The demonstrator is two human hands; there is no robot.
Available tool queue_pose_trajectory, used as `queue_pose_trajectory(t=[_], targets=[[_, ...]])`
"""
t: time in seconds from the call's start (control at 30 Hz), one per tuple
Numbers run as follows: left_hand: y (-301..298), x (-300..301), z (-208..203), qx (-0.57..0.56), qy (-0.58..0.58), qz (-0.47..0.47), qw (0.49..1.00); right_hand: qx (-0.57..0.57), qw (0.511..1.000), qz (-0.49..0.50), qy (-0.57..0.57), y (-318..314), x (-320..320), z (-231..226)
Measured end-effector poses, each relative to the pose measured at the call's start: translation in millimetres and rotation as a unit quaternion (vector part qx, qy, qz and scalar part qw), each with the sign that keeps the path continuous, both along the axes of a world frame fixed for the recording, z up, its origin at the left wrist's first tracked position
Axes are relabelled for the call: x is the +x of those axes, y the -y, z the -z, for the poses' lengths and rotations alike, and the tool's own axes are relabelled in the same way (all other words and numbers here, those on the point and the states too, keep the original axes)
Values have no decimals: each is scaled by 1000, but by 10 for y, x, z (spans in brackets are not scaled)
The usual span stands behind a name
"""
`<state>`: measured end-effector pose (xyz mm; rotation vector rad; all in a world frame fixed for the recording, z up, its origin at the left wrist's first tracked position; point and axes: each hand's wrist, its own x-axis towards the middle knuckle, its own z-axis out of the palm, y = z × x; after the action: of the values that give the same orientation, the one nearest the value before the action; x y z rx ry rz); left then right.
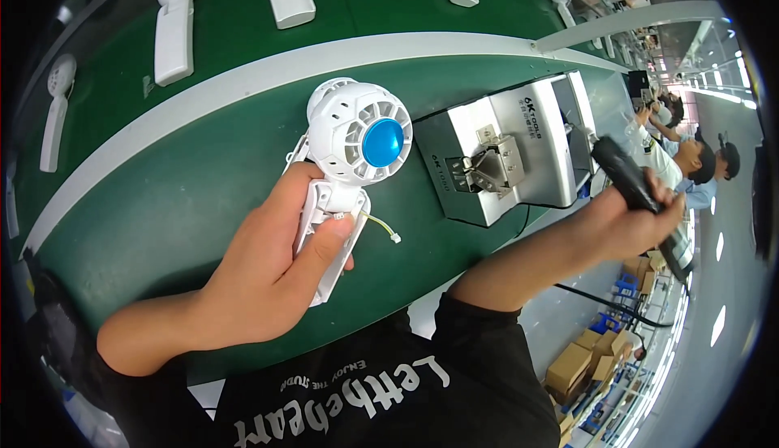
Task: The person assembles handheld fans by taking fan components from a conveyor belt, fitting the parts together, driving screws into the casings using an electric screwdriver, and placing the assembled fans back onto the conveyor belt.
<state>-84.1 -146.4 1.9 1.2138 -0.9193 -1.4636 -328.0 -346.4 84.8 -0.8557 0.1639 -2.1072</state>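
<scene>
My left hand (264,265) is closed around the handle of a white handheld fan (345,135). The fan's round, slotted head has a blue disc at its centre and points up and to the right. Its handle shell lies open under my thumb, and a thin yellow wire with a small white plug (396,238) sticks out at the side. Off to the right, away from the fan, my right hand (641,225) grips a black electric screwdriver (623,172) with a cord. Between the two stands a silver-and-black screw feeder (531,140), nearer to the screwdriver.
Beyond a white curved rail (365,46), a green belt carries several white fans and fan parts (174,42). The green worktop (219,148) lies under my left hand. Cardboard boxes (568,364) sit at the lower right. Other people (690,160) are at the far right.
</scene>
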Motion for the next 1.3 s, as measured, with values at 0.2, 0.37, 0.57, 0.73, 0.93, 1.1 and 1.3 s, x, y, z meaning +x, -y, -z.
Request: queue_pose_trajectory(t=[0.2, 0.37, 0.57, 0.73, 0.93, 1.1, 1.3], targets=[[41, 18, -28, 17, 50, -23, 998, -143, 949, 251, -124, -531, -82, -99], [51, -3, -37, 1, 39, -37, 999, -108, 958, -159, -211, -688, 214, -229], [105, -48, 48, -4, 49, -51, 998, -9, 942, 17, -335, -562, 627, 46], [125, -26, 30, 19, 50, -16, 998, -4, 928, 22, -371, -498, 728, 135], [93, -36, 59, 30, 4, -56, 998, -50, 965, -70, -248, -664, 719, 118], [60, -22, 99, -14, -37, -39, 998, -148, 952, -263, -44, -900, 751, 109], [37, 17, 80, -4, 6, 22, 1000, -116, 949, -276, -94, -1001, 893, 189]])
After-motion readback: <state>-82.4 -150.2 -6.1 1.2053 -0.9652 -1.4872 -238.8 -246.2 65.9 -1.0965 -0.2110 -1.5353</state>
